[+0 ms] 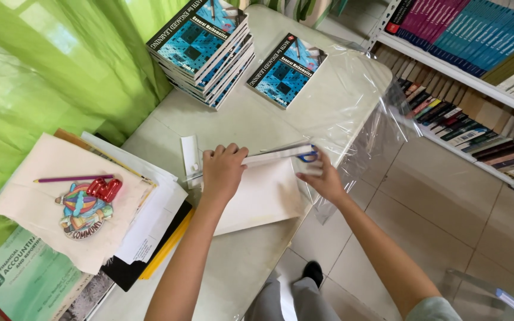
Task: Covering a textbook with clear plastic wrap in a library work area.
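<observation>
The left hand (222,172) lies palm down, fingers curled loosely, pressing on the upper edge of a white open book (257,193) that rests on the pale counter (233,261). The right hand (323,178) is closed around blue-handled scissors (295,154), whose blades point left along that same upper edge, towards the left hand. A clear plastic sheet (352,101) spreads from under the book across the right end of the counter and hangs over its edge above the tiled floor (447,202). Just left of the left hand lies a small white strip (190,153). Farther up the counter a single blue-covered book (287,69) lies flat on the plastic, and beside it to the left stands a stack of the same books (206,47). On the left end of the counter is a heap of papers and folders (90,220) with a purple pencil (72,178) and a red clip (105,188) on top. A green curtain (43,71) hangs behind, and a shelf of books (477,71) stands on the right.
</observation>
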